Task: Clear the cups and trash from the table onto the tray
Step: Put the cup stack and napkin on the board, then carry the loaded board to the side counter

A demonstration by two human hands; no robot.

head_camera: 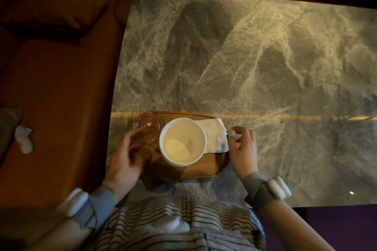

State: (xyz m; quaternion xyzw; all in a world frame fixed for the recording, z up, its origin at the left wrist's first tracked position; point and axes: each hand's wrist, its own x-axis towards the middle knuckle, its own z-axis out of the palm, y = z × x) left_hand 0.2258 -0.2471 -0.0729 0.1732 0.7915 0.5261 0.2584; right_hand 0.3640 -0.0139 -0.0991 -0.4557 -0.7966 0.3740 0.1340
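Grey veined marble table (255,57) beside a brown leather bench (61,98), dimly lit.

**Count of Items on and Around the Table**

One wooden tray (201,169) sits on one marble table (255,57). It carries one white paper cup (182,141), one clear plastic cup with a domed lid (148,126) and one flat white napkin (215,135). One small crumpled white scrap (233,132) is in the right hand (243,150). Two hands are in view, the left hand (124,158) being the other. One crumpled tissue (24,138) lies on the orange bench (61,98). Two wrist-worn white devices show, one per arm.
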